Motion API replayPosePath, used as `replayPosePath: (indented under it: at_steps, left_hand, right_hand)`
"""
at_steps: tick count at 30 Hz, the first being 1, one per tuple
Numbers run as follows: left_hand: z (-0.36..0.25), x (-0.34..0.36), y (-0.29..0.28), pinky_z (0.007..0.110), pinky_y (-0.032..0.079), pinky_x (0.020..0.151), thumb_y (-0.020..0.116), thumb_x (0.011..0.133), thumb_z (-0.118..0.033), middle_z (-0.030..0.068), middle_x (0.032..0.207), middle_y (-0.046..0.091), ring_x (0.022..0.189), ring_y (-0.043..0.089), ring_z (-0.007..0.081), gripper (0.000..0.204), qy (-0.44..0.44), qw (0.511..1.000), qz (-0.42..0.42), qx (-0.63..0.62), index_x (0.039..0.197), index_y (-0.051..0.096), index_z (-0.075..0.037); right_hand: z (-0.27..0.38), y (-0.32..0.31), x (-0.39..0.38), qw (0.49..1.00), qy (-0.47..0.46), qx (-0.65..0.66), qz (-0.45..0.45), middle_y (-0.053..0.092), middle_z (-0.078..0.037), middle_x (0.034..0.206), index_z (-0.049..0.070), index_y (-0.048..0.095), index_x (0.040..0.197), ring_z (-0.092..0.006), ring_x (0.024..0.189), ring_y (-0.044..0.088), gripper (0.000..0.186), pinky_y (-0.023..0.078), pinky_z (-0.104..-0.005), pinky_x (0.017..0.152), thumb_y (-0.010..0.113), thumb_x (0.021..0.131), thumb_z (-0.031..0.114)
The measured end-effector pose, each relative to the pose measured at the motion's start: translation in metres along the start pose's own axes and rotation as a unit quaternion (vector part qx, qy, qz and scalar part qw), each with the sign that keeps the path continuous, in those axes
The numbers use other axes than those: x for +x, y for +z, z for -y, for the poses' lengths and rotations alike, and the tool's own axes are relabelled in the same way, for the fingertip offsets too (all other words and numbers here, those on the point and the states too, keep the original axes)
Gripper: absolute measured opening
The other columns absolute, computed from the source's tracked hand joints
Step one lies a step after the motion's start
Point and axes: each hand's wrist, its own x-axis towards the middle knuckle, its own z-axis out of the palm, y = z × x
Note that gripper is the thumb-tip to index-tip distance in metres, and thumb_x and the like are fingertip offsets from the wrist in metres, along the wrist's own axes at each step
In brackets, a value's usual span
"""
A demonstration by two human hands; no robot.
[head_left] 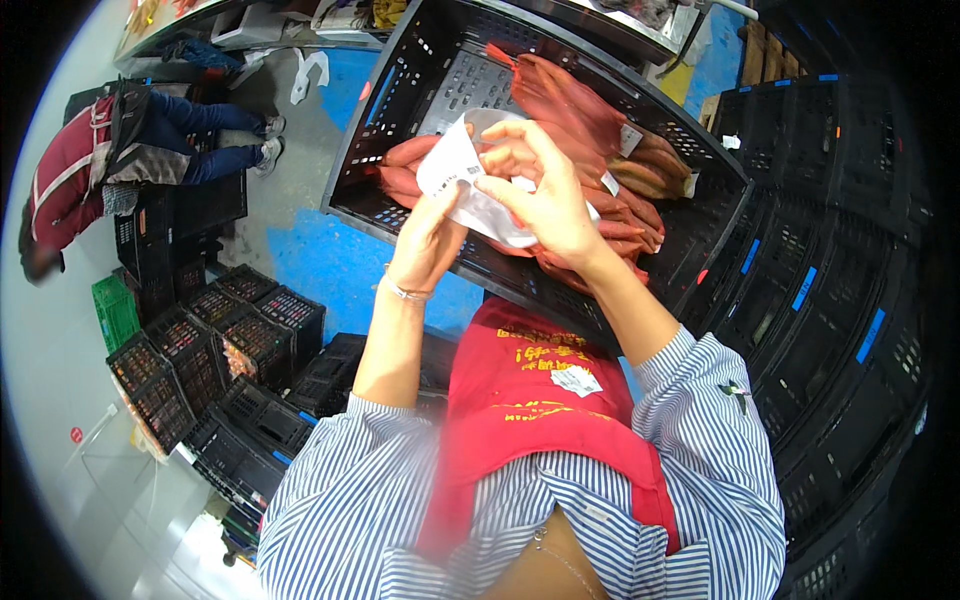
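Observation:
A white strip of labels (452, 165), with small dark print, curls in a loop above a large black plastic crate (345, 165). My left hand (428, 245) pinches its lower edge between thumb and fingers. My right hand (548, 195) is bent round the loop's other side, its thumb and fingertips at the strip. Below both hands, the crate holds several red net bags (565, 100) of long reddish produce that looks like sweet potatoes. Small white tags (630, 138) show on some bags. My hands hide part of the load.
Stacked black crates (800, 180) rise close on my right. At lower left stand more black crates (265, 330), some filled, and a green crate (115, 310). Another person (80, 180) bends over crates at far left. A white plastic bag (310, 75) lies on the blue-and-grey floor (330, 265).

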Motion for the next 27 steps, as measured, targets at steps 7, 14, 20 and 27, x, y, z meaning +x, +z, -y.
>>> replayPosePath:
  at_steps: [7,14,20,27]
  left_hand:
    - [0.010,-0.002,-0.019,0.030,0.050,0.090,0.063,0.094,-0.016,0.0090,0.115,0.066,0.103,0.064,0.0169,0.033,-0.018,0.987,-0.157,0.039,0.121,0.060,0.002]
    - [0.033,-0.015,-0.011,0.020,0.046,0.067,0.072,0.088,-0.009,0.0023,0.090,0.070,0.076,0.061,0.0047,0.015,-0.002,0.952,-0.253,0.172,0.099,0.069,0.001]
    - [0.051,-0.029,-0.014,0.022,0.049,0.069,0.070,0.087,-0.004,0.0031,0.089,0.069,0.075,0.062,0.0063,0.013,-0.036,0.946,-0.278,0.163,0.099,0.066,0.001]
    - [0.056,-0.024,-0.019,0.034,0.053,0.086,0.056,0.092,-0.002,0.0139,0.112,0.066,0.098,0.066,0.0215,0.030,-0.076,0.942,-0.319,0.077,0.121,0.052,0.003]
  right_hand:
    - [-0.011,-0.002,-0.025,0.967,-0.081,-0.241,0.012,0.062,-0.011,0.083,0.002,0.057,0.116,-0.0207,0.077,0.063,0.036,0.050,-0.0324,0.071,0.067,0.082,-0.002]
    - [-0.022,0.000,-0.043,0.958,-0.037,-0.284,-0.024,0.064,-0.009,0.082,-0.001,0.068,0.101,-0.0152,0.073,0.063,0.017,0.050,-0.0275,0.066,0.070,0.084,0.001]
    - [-0.034,0.000,-0.062,0.966,0.053,-0.247,-0.062,0.064,-0.010,0.077,0.002,0.066,0.088,-0.0247,0.075,0.061,0.014,0.048,-0.0350,0.067,0.073,0.076,0.004]
    - [-0.040,-0.009,-0.063,0.956,-0.061,-0.284,-0.039,0.065,-0.008,0.087,0.002,0.064,0.079,-0.0220,0.084,0.059,0.010,0.046,-0.0316,0.077,0.072,0.073,0.001]
